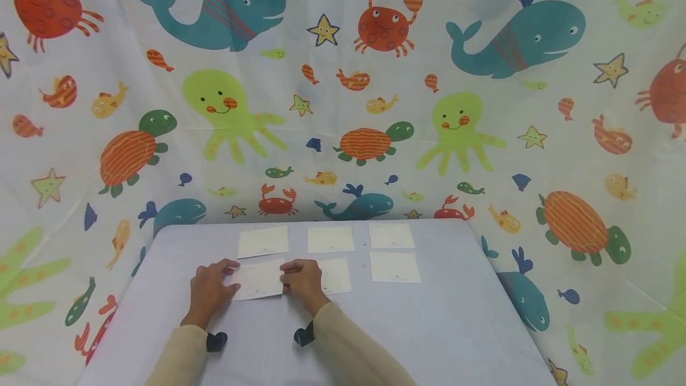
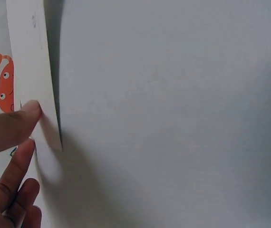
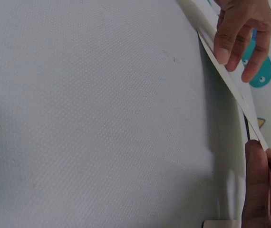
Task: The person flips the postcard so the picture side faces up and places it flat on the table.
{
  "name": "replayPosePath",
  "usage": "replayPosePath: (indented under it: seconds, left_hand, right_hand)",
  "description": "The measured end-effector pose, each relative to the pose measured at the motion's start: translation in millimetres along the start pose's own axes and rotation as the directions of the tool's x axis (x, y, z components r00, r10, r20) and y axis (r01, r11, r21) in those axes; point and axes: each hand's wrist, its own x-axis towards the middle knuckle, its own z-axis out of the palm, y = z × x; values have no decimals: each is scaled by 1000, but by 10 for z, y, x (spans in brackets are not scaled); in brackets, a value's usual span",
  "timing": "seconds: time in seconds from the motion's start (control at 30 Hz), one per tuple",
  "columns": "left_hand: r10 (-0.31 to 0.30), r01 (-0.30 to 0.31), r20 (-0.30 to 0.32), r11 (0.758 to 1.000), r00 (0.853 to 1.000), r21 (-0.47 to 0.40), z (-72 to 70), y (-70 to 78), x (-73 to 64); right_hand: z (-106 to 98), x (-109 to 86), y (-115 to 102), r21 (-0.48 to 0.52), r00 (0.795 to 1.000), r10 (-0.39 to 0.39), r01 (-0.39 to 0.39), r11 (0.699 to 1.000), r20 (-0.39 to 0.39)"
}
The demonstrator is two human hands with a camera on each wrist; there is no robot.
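Note:
In the head view a white card (image 1: 257, 282) with a small dark mark near its lower edge is between both hands, left of the table's middle. My left hand (image 1: 210, 290) holds its left end, with thumb and index finger spread along that edge. My right hand (image 1: 304, 282) pinches the right edge between thumb and fingers. The right wrist view shows the card (image 3: 230, 88) nearly edge-on and tilted, its near edge raised off the table. Partly behind my right hand lies another white card (image 1: 336, 276).
A back row holds three similar cards: left (image 1: 263, 242), middle (image 1: 330, 239) and right (image 1: 392, 236). In front of the right one lies another card (image 1: 395, 267). The table (image 1: 450, 326) has a pale cover. Behind it hangs a sea-animal curtain (image 1: 321, 153).

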Motion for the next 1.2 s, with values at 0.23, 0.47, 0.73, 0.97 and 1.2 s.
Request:
replayPosePath:
  seconds: [0.23,0.47,0.73,0.97,1.2]
  left_hand:
    - [-35,36,35,998,999,-50,-79,-22,16]
    - [-102,115,95,983,990,-140,-100,-136,29]
    - [-148,173,129,961,981,-215,-162,-177,51]
    - [-122,145,114,963,986,-229,-251,-175,26]
    - [-92,111,90,966,992,-233,-364,-143,4]
  right_hand:
    - [-22,13,14,47,1000,-19,19,999,-1]
    - [-58,-21,-9,96,1000,-16,14,995,20]
    - [-77,-34,-47,104,999,-11,6,995,50]
    - [-113,-4,-39,82,996,-35,28,996,80]
    - [-168,29,-60,50,990,-72,67,997,125]
